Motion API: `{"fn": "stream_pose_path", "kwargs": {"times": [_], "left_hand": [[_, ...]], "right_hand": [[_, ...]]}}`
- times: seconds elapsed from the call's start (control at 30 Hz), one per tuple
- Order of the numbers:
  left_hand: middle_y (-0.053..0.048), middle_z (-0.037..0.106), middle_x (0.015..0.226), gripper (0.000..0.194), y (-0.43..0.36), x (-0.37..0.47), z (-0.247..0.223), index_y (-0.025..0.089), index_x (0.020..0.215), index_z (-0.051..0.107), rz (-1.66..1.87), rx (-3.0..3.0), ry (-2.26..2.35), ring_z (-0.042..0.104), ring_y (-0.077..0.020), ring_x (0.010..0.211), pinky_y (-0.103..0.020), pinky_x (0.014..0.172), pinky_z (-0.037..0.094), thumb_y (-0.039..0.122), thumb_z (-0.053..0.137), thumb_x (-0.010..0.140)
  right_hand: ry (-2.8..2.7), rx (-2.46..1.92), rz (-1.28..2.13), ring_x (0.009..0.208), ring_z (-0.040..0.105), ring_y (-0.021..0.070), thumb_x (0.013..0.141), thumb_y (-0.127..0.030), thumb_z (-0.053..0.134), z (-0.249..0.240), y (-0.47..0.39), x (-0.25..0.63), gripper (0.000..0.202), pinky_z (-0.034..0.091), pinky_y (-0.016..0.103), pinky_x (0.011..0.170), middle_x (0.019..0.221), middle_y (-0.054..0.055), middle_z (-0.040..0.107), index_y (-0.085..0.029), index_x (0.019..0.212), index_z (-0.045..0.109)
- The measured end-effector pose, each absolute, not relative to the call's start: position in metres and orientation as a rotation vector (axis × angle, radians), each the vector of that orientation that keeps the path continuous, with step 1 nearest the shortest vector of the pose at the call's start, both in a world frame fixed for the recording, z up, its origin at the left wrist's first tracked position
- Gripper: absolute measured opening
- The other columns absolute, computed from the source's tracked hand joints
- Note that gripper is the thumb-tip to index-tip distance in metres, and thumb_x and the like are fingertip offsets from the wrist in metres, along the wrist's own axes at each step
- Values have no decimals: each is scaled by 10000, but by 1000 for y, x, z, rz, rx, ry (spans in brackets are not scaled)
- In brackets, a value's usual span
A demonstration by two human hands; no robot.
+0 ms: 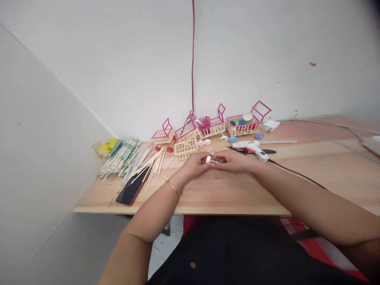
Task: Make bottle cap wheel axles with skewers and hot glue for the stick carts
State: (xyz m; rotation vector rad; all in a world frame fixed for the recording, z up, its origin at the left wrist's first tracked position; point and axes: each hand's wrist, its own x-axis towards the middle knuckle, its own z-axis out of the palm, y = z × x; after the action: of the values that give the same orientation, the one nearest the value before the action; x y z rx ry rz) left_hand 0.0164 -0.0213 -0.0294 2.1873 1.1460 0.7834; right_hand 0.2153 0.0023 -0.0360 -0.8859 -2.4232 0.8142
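Above the middle of the table, my left hand (196, 164) is closed on a small white cap (208, 159), which looks like a bottle cap. Close beside it, my right hand (233, 161) pinches a short thin wooden stick (215, 161) whose end points at the cap. Whether stick and cap touch is too small to tell. Just behind my left hand stands a plain frame (186, 149) built of sticks. A white glue gun (252, 147) lies behind my right hand, by a dark tool with an orange part (248, 151).
Along the wall stand several stick carts with pink rims (242, 126), one bearing a pink cup (204, 123). Loose sticks (154, 162) and a phone (133, 187) lie left, near packaged chopsticks (123, 156). Blue caps (233, 139) and a black cord (297, 174) are at right.
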Motion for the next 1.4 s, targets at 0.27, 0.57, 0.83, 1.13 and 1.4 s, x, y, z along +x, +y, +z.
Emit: {"fn": "stream_pose_path", "kwargs": {"times": [0.27, 0.57, 0.83, 1.13, 1.4], "left_hand": [[8, 611, 725, 313, -22, 16, -29, 163, 993, 667, 761, 2224, 1142, 474, -105, 626, -215, 586, 338, 372, 631, 763], [8, 604, 707, 304, -23, 16, -27, 166, 991, 658, 719, 2281, 1163, 484, -115, 638, -212, 563, 316, 375, 614, 775], [3, 619, 740, 232, -25, 16, -26, 162, 929, 645, 692, 2367, 1137, 499, -115, 648, -211, 574, 327, 343, 599, 792], [-8, 617, 734, 195, -25, 17, -27, 160, 882, 626, 648, 2443, 1160, 517, -131, 659, -222, 583, 330, 329, 602, 786], [-24, 630, 772, 169, -25, 17, -26, 160, 865, 610, 604, 2507, 1154, 535, -141, 686, -226, 603, 337, 314, 598, 796]], "right_hand": [[-2438, -898, 777, 563, 400, 112, 812, -541, 512, -33, 0, 214, 371, 293, 239, 534, 626, -26, 483, -183, 844, 607], [-2451, -921, 743, 566, 410, 118, 810, -563, 503, -35, 2, 215, 394, 289, 243, 531, 615, -26, 482, -190, 845, 625], [-2471, -950, 712, 564, 431, 118, 805, -561, 519, -38, 3, 215, 392, 283, 233, 514, 618, -23, 508, -191, 857, 638], [-2484, -918, 692, 562, 431, 124, 812, -550, 511, -42, 5, 215, 379, 276, 237, 508, 620, -14, 519, -192, 842, 630], [-2518, -884, 673, 583, 466, 138, 821, -538, 510, -44, 5, 214, 374, 295, 250, 533, 677, 12, 594, -191, 871, 641]]}}
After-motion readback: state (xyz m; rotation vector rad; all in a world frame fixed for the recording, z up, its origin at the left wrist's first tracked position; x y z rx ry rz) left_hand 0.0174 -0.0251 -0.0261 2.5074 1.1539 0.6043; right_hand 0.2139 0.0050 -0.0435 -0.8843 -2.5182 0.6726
